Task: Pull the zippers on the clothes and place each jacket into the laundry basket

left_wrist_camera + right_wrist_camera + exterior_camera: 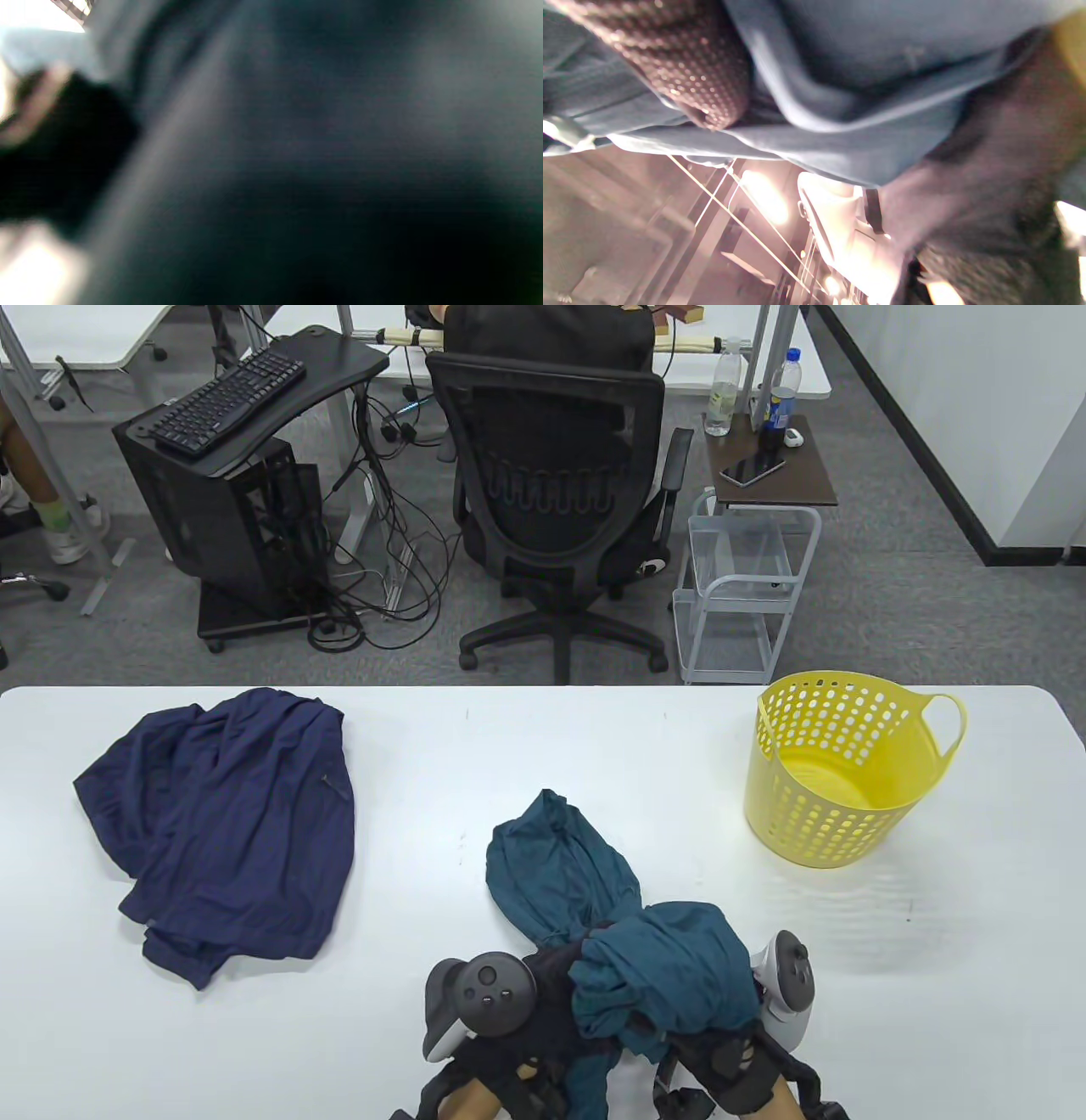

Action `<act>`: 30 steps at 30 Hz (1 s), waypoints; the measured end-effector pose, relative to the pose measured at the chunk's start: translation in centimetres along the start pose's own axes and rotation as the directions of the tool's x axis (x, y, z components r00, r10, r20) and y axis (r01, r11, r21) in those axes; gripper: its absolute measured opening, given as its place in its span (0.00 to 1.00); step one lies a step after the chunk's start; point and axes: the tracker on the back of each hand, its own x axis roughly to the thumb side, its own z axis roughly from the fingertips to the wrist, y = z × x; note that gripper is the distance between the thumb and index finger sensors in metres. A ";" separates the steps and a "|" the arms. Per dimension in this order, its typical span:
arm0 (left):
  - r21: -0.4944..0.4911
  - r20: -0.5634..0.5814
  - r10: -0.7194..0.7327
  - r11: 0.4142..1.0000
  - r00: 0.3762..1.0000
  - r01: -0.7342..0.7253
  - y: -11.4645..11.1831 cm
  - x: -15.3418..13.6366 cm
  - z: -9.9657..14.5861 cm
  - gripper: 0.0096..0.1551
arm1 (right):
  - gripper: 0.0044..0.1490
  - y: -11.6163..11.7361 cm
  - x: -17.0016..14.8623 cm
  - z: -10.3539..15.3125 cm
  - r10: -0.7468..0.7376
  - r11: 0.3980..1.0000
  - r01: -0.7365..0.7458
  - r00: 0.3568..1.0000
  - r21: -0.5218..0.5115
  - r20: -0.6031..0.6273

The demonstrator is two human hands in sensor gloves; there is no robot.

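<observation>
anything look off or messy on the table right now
Nothing damaged or spilled. The navy jacket lies crumpled on the table's left, the teal jacket is bunched over both hands, and the yellow laundry basket stands upright, holding nothing.

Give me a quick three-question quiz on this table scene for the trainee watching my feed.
1. True or false: the yellow laundry basket already holds a jacket.
2. Which jacket are both hands working on? A) the navy jacket B) the teal jacket
3. Fill in: the navy jacket lies on the table's ____ side in the table view.

Key
1. False: its inside shows only bare yellow bottom.
2. B: the left hand and right hand are both bunched in teal cloth near the table's front edge; the fingers are hidden there.
3. Left, untouched and apart from both hands.
</observation>
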 end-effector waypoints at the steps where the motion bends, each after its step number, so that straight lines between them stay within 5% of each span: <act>1: 0.019 0.002 -0.010 1.000 1.000 0.010 0.3 0.0 0.1 0.49 | 0.40 0.1 0.3 0.0 0.026 1.000 -0.026 1.000 0.009 0.005; 9: 0.274 -0.071 0.052 0.961 0.996 -0.030 4.8 -2.2 1.3 0.33 | 0.43 -3.9 0.6 0.7 0.267 0.964 -0.265 0.957 0.031 -0.111; 15: 0.412 -0.108 -0.329 0.844 0.938 0.343 6.6 -1.2 2.5 0.30 | 0.35 -6.3 -0.6 1.5 0.227 0.954 -0.261 0.950 -0.148 -0.213; 19: 0.407 -0.062 -0.566 0.737 0.822 0.539 5.0 1.6 2.4 0.30 | 0.53 -4.4 -1.2 0.9 0.239 0.969 -0.247 0.952 -0.023 -0.192; 21: 0.387 -0.014 -0.626 0.716 0.780 0.581 3.7 3.0 2.4 0.31 | 0.67 -3.1 -1.7 0.5 0.344 0.936 -0.322 0.923 0.142 -0.175; 23: 0.374 0.046 -0.630 0.731 0.775 0.571 2.6 4.4 2.4 0.31 | 0.79 -1.8 -2.3 0.2 0.486 0.859 -0.421 0.850 0.291 -0.206; 25: 0.333 0.116 -0.526 0.820 0.843 0.466 1.8 5.4 2.4 0.32 | 0.86 -1.2 -3.0 0.3 0.584 0.794 -0.488 0.777 0.362 -0.235; 27: 0.302 0.163 -0.375 0.900 0.913 0.315 1.4 5.7 2.5 0.32 | 0.87 -0.8 -3.2 0.3 0.592 0.789 -0.496 0.773 0.363 -0.230; 30: 0.290 0.181 -0.217 0.944 0.959 0.159 1.5 5.1 2.5 0.33 | 0.85 -0.1 -2.6 0.1 0.605 0.784 -0.538 0.776 0.310 -0.180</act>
